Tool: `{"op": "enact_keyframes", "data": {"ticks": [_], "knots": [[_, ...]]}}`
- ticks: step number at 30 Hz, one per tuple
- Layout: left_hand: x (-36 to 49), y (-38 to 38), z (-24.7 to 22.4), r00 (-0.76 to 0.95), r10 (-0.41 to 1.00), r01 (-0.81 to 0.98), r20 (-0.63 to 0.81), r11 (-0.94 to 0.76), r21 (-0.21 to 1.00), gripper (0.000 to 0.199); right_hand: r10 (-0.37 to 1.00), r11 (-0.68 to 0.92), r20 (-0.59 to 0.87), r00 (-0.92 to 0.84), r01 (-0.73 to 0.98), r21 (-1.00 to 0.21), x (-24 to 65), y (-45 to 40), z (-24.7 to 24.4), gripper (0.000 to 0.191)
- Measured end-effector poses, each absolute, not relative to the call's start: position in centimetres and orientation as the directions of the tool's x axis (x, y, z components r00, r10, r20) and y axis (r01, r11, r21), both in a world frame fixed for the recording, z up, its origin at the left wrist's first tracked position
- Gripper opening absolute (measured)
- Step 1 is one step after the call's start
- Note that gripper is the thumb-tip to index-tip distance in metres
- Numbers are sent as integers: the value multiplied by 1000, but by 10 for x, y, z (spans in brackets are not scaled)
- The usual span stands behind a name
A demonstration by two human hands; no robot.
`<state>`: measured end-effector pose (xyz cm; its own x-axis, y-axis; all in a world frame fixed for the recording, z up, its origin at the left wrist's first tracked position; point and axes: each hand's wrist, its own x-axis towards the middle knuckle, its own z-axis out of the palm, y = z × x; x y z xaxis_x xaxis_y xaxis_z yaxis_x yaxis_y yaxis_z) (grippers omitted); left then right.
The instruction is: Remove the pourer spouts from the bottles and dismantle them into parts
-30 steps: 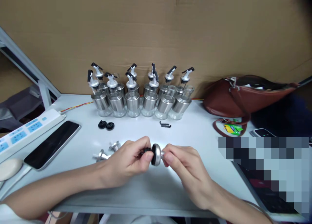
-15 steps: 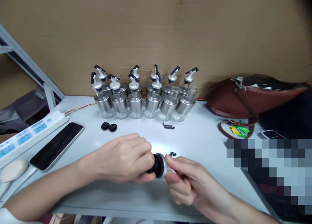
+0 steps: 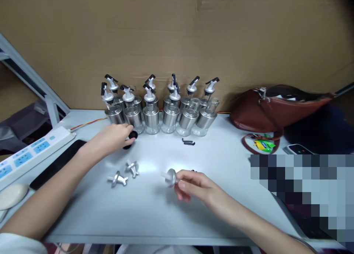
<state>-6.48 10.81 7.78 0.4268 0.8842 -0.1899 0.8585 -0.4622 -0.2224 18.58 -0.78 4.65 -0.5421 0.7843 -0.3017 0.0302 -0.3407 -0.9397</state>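
Right hand [image 3: 196,187] pinches a silver spout [image 3: 171,178] by its neck, below frame centre; left hand [image 3: 116,136], left of centre, has a black stopper [image 3: 134,134] between thumb and fingers. Spout looks light, stiff, maybe slick, so grip at the neck; stopper is probably soft, grippy rubber, best taken by the edge. Green-yellow packet [image 3: 264,146] at right has print, too small to read.

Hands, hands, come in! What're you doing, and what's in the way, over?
Left hand at the black stoppers, grip unclear. Right hand holding a silver spout. Two loose spouts lying left of it.
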Motion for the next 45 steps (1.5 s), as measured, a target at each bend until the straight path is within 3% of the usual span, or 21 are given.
{"op": "enact_keyframes", "data": {"ticks": [4, 8, 10, 13, 15, 17, 20, 25, 30, 34, 40, 45], "knots": [[-69, 111, 68, 371, 901, 875, -227, -421, -240, 25, 819, -245, -268, -507, 113, -963, 186, -7, 42, 26], [-71, 112, 63, 349, 908, 886, -233, -401, -234, 29, 861, -7, -198, -469, 377, -926, 185, -3, 39, 28], [-73, 112, 61, 330, 915, 896, -233, -381, -228, 32, 860, 153, -169, -482, 557, -816, 181, -3, 36, 29], [-74, 111, 56, 304, 916, 912, -264, -359, -197, 40, 871, 389, -77, -486, 776, -497, 172, -7, 28, 18], [-75, 110, 52, 312, 906, 913, -287, -370, -174, 42, 867, 475, 8, -498, 822, -313, 166, -12, 23, 16], [-76, 110, 49, 333, 896, 907, -295, -390, -160, 43, 853, 519, 88, -515, 817, -252, 161, -17, 20, 24], [-77, 112, 46, 372, 883, 893, -286, -424, -147, 39, 836, 547, 143, -530, 782, -299, 160, -24, 21, 37], [-79, 116, 44, 412, 876, 879, -251, -454, -144, 26, 809, 553, 86, -582, 703, -448, 160, -30, 26, 42], [-82, 118, 45, 434, 867, 866, -244, -476, -151, 25, 778, 555, 76, -624, 626, -548, 156, -32, 28, 39], [-83, 120, 43, 435, 869, 863, -235, -477, -166, 25, 752, 588, 115, -649, 582, -562, 153, -34, 28, 37], [-86, 122, 38, 431, 875, 861, -221, -472, -189, 26, 689, 639, 59, -722, 568, -519, 152, -30, 29, 51], [-87, 124, 37, 436, 871, 862, -227, -477, -174, 25, 617, 688, 39, -786, 514, -513, 152, -24, 32, 44]]}}
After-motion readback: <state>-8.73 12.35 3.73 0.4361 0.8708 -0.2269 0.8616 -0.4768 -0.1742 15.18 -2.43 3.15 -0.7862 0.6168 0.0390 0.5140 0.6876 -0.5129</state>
